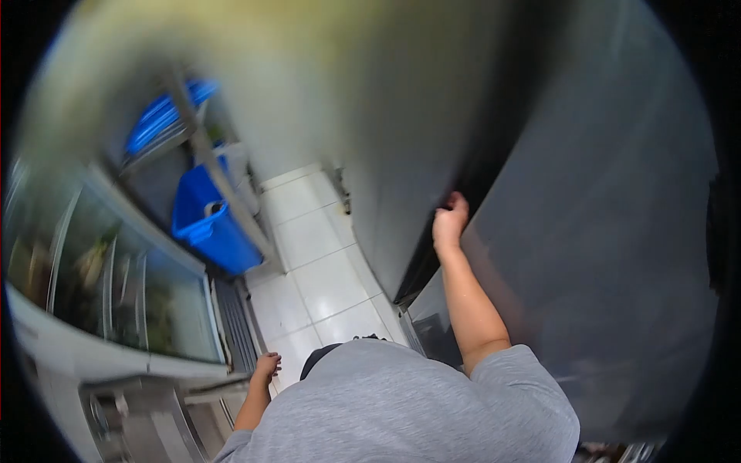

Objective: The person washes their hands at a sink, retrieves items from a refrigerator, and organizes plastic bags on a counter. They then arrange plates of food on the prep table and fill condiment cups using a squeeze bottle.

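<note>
My right hand [451,222] is raised at the dark vertical gap [482,166] along the edge of a large grey metal door [602,231]. Its fingers curl at that edge, and what they grip, if anything, is hidden. Low on the left, my left hand [268,366] hangs beside my body over the white tiled floor [328,278]. Its fingers are loosely bent and apart, with nothing in them.
A glass-fronted cabinet [116,278] with blurred contents stands at the left. Behind it, a metal rack holds a blue bin [212,224] and blue items [162,119] above. A steel sink [143,424] is at the lower left. Another grey panel [401,154] stands ahead.
</note>
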The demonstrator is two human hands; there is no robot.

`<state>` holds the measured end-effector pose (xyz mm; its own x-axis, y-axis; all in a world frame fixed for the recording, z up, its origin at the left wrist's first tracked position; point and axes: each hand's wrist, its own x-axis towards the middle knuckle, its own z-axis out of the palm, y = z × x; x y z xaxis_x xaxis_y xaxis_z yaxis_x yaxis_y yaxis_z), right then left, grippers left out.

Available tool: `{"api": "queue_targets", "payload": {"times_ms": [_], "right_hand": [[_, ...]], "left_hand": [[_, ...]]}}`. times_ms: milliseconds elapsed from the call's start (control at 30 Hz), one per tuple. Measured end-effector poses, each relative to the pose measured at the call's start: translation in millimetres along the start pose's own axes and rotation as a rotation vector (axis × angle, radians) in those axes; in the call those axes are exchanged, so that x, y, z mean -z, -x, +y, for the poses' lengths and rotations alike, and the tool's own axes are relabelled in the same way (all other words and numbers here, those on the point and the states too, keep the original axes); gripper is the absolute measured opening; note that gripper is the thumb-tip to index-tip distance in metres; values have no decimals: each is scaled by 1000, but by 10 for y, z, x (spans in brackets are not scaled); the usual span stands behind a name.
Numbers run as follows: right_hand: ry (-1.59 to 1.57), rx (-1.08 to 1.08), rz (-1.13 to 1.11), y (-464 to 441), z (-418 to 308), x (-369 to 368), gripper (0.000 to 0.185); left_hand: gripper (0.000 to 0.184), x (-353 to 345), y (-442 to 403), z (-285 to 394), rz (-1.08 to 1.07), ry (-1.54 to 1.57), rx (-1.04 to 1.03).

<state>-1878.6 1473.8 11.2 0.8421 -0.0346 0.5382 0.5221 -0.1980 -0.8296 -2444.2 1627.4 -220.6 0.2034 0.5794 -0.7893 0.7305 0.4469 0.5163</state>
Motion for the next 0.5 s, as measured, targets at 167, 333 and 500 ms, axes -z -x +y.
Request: {"api": "queue_targets", "payload": {"times_ms": [167, 333, 500], "right_hand": [[-289, -207, -733, 472, -926, 233, 40], [-71, 39, -1354, 799, -1721, 33, 43], [107, -42, -1147, 508, -1531, -411, 42]], "left_hand": [[43, -145, -698, 1933, -172, 13, -510], [67, -30, -674, 3074, -430, 167, -540], [78, 648, -1043, 3313, -386, 380, -478]]}}
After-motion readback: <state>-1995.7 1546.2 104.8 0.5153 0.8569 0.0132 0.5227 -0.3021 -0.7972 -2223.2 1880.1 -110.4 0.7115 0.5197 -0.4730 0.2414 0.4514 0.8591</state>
